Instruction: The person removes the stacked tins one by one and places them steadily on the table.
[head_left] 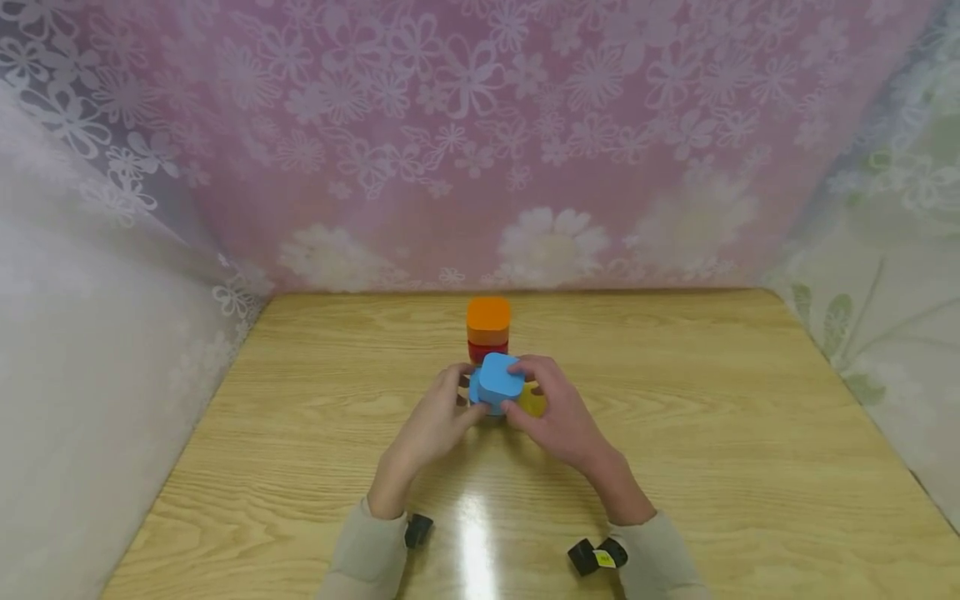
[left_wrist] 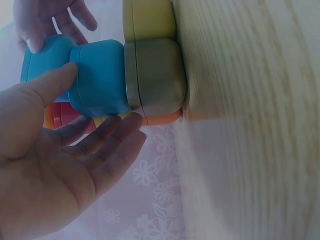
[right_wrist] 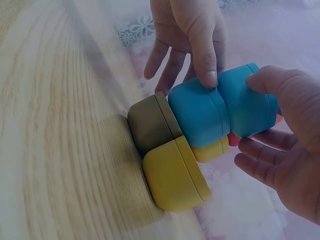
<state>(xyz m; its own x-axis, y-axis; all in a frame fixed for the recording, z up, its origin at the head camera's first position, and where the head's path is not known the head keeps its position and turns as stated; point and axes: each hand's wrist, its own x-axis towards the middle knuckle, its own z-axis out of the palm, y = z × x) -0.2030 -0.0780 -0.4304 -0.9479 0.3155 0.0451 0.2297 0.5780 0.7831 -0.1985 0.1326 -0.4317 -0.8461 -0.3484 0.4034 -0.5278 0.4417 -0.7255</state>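
My right hand (head_left: 558,414) pinches a blue rounded box with a lid (head_left: 500,377) between thumb and fingers, slightly tilted, at the top of a stack. Directly under it is a second blue box (left_wrist: 100,77); my left hand (head_left: 431,422) holds this one, thumb on the near side and fingers along its left and far sides. That lower blue box sits on an olive-brown box (right_wrist: 152,125), which stands on the table. Beside the brown box, to the right, stands a yellow box (right_wrist: 172,175).
Behind the blue boxes rises another stack, with an orange box (head_left: 488,314) on top of a red box (head_left: 487,351). Another yellow box (right_wrist: 210,150) shows behind the lower blue box. The wooden table (head_left: 337,350) meets a floral curtain (head_left: 420,167) at its far edge.
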